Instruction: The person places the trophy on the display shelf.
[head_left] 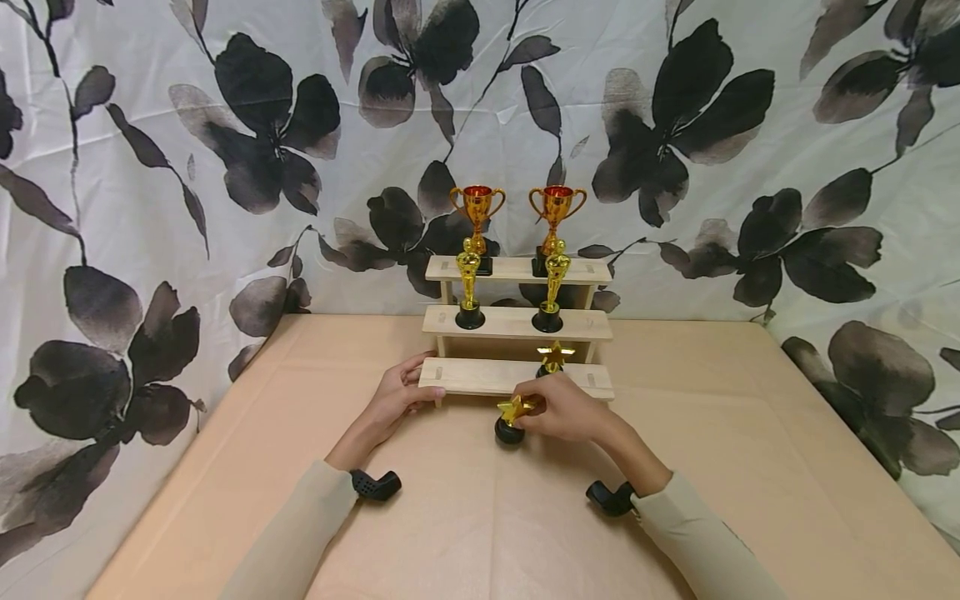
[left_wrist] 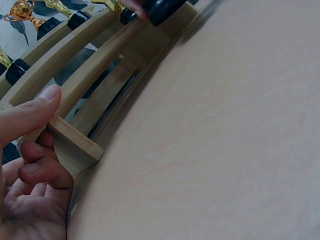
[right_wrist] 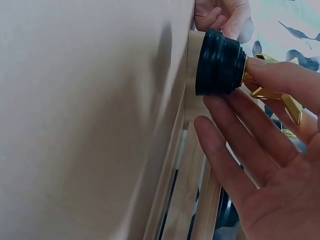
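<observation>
A three-step wooden stand (head_left: 517,323) sits at the back of the table. My left hand (head_left: 411,385) grips the left end of its lowest step (left_wrist: 75,145), thumb on top and fingers curled beneath. My right hand (head_left: 536,408) pinches a gold star trophy (head_left: 513,414) by its star, low over the table just in front of that step. Its black base (right_wrist: 220,62) points toward the table, and my other fingers (right_wrist: 225,150) lie straight below it. A second star trophy (head_left: 553,358) stands on the lowest step's right side.
Two gold figure trophies (head_left: 469,287) (head_left: 552,287) stand on the middle step, two gold cups (head_left: 477,208) (head_left: 557,208) on the top one. A beige cloth covers the table (head_left: 750,433). A flower-print curtain (head_left: 225,167) hangs close behind and to both sides.
</observation>
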